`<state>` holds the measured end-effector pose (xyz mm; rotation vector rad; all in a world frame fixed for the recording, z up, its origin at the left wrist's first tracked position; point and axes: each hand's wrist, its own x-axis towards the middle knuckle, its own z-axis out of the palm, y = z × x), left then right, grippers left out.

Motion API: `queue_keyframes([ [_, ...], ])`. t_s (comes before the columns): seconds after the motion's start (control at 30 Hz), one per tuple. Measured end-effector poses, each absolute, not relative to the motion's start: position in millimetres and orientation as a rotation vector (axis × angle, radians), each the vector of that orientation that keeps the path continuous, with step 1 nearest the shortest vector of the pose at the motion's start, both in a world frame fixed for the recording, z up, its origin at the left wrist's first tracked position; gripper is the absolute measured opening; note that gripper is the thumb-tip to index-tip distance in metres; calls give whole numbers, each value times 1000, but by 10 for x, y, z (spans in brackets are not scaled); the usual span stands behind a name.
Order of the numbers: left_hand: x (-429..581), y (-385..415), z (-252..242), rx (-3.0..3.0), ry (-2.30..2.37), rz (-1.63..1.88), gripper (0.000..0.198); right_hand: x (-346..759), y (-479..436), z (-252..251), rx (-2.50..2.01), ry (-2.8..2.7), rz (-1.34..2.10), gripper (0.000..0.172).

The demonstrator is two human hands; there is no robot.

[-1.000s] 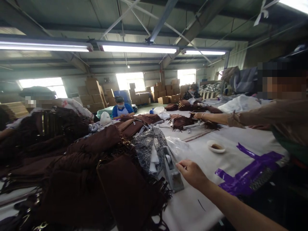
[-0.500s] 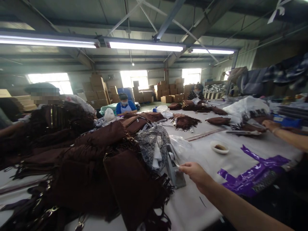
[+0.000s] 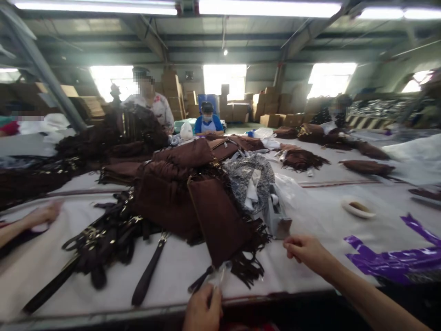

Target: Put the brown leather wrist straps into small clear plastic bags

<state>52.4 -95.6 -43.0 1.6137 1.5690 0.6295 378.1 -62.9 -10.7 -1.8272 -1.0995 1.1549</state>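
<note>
My right hand [image 3: 306, 252] is closed in a pinch just in front of a grey tape dispenser [image 3: 275, 217] on the white table [image 3: 179, 271]; whatever it pinches is too thin to make out. My left hand [image 3: 203, 310] sits at the bottom edge, fingers closed on a small clear plastic piece [image 3: 220, 275]. A brown fringed bag [image 3: 220, 220] lies just beyond both hands, on a heap of similar brown bags [image 3: 165, 174]. A patterned grey cloth [image 3: 250, 179] lies beside the dispenser.
Dark straps with metal buckles [image 3: 103, 239] lie left of the bags. A white tape roll [image 3: 358, 207] and purple plastic [image 3: 396, 262] are on the right. Another person's hand [image 3: 43, 214] rests at far left. Several people work across the table; cardboard boxes [image 3: 275, 108] stand behind.
The view swung left and down. My right hand drew back from the tape dispenser toward me. My left hand came into view holding the clear plastic piece. The other person's arm at right left view.
</note>
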Motion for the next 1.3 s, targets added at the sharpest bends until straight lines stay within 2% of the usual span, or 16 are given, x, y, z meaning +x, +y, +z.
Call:
queue_keyframes([
  [0.13,485,-1103,-447,1930,1588,580,33,3120,-893,65,-1492,-1374,1678,27],
  [0.37,367,-1275,-489,2442,1625,595,22,2113,-854,-70,-1439,-1239,1873,30],
  [0.73,340,-1367,-552,2640,1663,501,16,1865,-718,-49,-1895,-1526,1691,20],
  [1.07,350,-1390,-622,2619,1774,689,14,1841,-623,124,-2002,-1674,1600,19],
  [1.17,334,-1379,-643,2578,1767,773,4,1836,-609,101,-1992,-1700,1591,18],
  [1.23,326,-1353,-637,2590,1669,769,23,1844,-600,65,-1981,-1715,1593,18],
  [1.3,323,-1321,-616,2582,1571,729,31,1865,-593,37,-1964,-1725,1594,18],
])
